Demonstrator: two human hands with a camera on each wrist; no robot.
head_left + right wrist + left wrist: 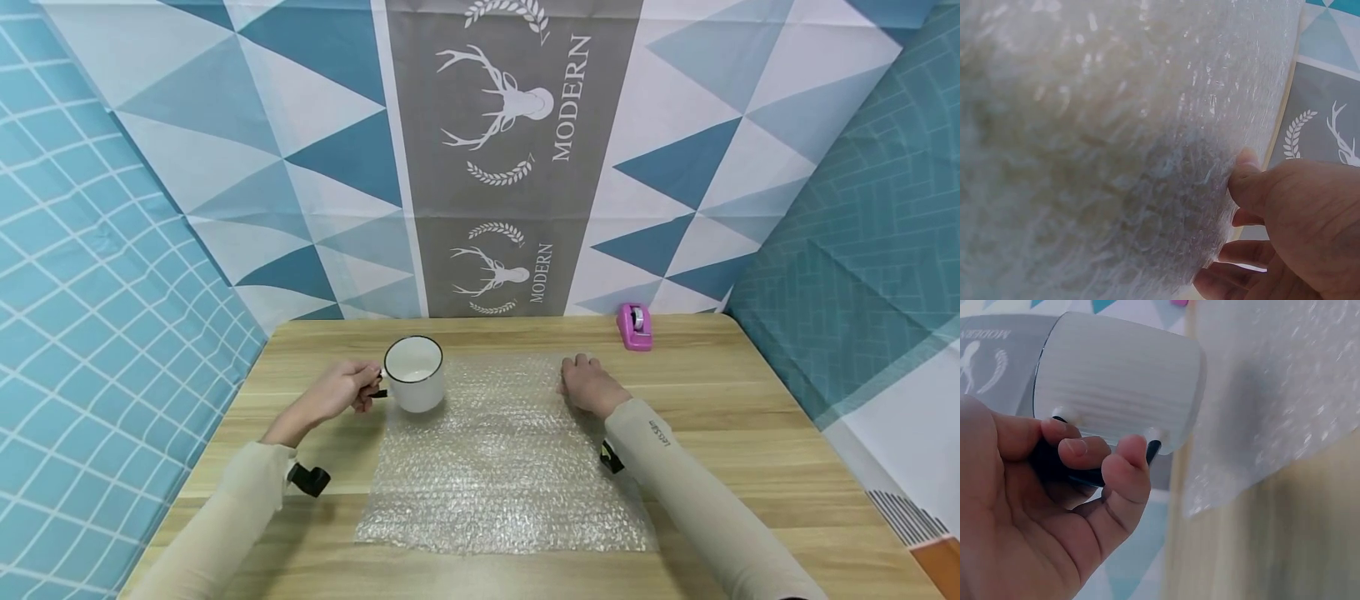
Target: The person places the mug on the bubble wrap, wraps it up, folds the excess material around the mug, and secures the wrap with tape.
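Note:
A white enamel mug [416, 394] with a dark rim is over the upper left part of a clear sheet of bubble wrap [495, 475]. My left hand [347, 390] grips the mug's dark handle, its fingers curled round it in the left wrist view. The mug [1119, 375] casts a shadow on the sheet there. My right hand [592, 385] is at the sheet's upper right edge. In the right wrist view, its thumb and curled fingers hold the edge of the bubble wrap [1116, 156]. Part of that grip is hidden from the head view.
A pink tape dispenser [637, 327] stands at the back right of the wooden table [720, 400]. Patterned cloth [487, 167] hangs behind the table, with blue cloth [97, 275] on the left side. Black wrist mounts [309, 479] jut from the sleeves.

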